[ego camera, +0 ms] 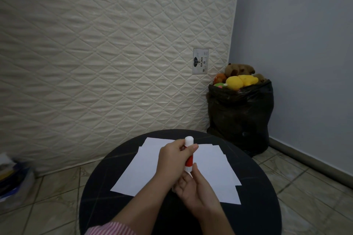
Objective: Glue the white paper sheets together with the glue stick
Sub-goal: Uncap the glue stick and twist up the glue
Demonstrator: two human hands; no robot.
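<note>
While two hands (172,155) (193,187) grip one glue stick (189,155), overlapping sheets (145,170)

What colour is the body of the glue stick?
The glue stick body is red, with a white cap and base; the head view shows it.

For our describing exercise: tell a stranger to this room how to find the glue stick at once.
Find the round black table in front of the upright mattress. Above the white sheets on it, two hands hold a small tube. That glue stick is the only red and white thing there, its white cap pointing away from the person.
</note>
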